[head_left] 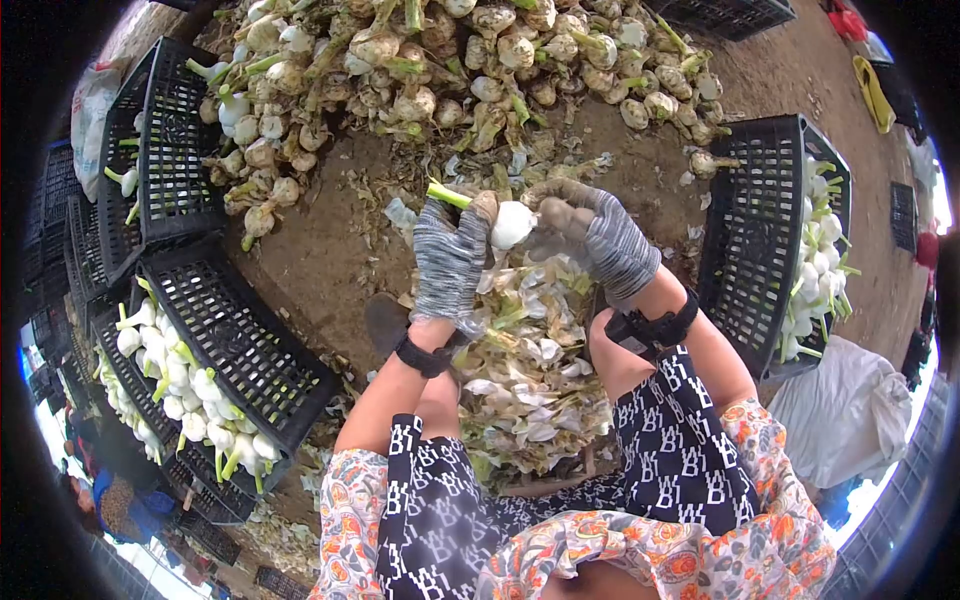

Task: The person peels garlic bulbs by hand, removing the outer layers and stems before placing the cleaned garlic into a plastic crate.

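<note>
A white garlic bulb (513, 225) with a short green stem is held in my left hand (450, 255), which wears a grey striped glove with soiled fingertips. The stem points left, and the bulb's round end faces my right hand (598, 232). That hand, in a matching glove, has its fingers bent right beside the bulb, and they are smeared by motion. Below both hands, a heap of loose garlic skins (535, 380) lies between my knees. Ahead is a big pile of unpeeled, soil-stained garlic (410, 75) with cut stems.
Black plastic crates of cleaned garlic stand at my left (235, 340) and right (750, 235). Another black crate (180, 145) is at the far left. A white sack (845, 410) lies behind the right crate. A yellow item (873, 92) rests on the dirt floor at the far right.
</note>
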Demonstrator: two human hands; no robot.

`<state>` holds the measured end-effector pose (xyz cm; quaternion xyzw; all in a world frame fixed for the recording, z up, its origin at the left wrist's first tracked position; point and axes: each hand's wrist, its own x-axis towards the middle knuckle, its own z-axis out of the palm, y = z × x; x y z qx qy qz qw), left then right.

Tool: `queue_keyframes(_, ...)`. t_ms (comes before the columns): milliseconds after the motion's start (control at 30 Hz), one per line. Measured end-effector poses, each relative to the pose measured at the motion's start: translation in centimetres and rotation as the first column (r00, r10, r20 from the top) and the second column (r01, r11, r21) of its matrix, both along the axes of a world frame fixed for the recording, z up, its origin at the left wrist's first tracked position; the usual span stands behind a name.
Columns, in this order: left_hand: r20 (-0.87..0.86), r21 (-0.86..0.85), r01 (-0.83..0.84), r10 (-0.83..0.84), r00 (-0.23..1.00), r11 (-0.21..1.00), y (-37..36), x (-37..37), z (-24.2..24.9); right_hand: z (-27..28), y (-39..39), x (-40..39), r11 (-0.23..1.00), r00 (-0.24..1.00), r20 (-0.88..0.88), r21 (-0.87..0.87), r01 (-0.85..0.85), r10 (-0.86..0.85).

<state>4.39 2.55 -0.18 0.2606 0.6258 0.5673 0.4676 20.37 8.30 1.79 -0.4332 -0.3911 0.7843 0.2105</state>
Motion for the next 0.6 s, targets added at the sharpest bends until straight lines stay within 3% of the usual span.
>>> queue_keyframes(100,-0.082,0.072,-0.011,0.017,0.996,0.997,-0.2,0.1,-0.3,1.7,0.1,-0.6,0.984,0.997,-0.019,-0.166,0.065,-0.069)
queue_keyframes(167,-0.125,0.087,0.02,-0.009,0.992,0.996,-0.4,0.3,0.3,-0.2,-0.4,-0.9,0.985,0.992,0.124,0.173,-0.016,-0.006)
queue_keyframes(300,-0.149,0.253,-0.008,0.047,0.988,0.968,-0.6,0.6,-0.7,-1.4,-0.4,-0.2,0.963,0.98,0.195,0.271,-0.013,-0.042)
queue_keyframes(367,0.063,0.1,-0.025,0.019,0.998,0.995,-0.9,0.1,-0.1,-2.9,-0.1,0.8,0.949,0.956,0.28,0.316,-0.009,-0.084)
queue_keyframes(433,0.207,-0.011,-0.055,0.056,0.977,0.998,-0.7,-0.1,0.0,-3.3,-0.2,2.0,0.948,0.928,0.371,0.3,-0.105,-0.015)
queue_keyframes(467,0.18,-0.018,-0.068,0.07,0.981,0.998,-0.6,-0.1,-0.5,-2.9,-0.2,2.0,0.945,0.909,0.416,0.289,-0.154,0.021)
queue_keyframes(500,0.152,-0.026,-0.081,0.084,0.985,0.996,-0.6,-0.1,-1.0,-2.2,-0.9,1.6,0.981,0.967,0.255,0.191,-0.039,-0.011)
queue_keyframes(600,0.132,-0.029,-0.074,0.078,0.988,0.997,-0.6,0.1,-1.2,-0.7,-1.4,-0.6,0.901,0.951,0.288,0.434,-0.027,-0.11)
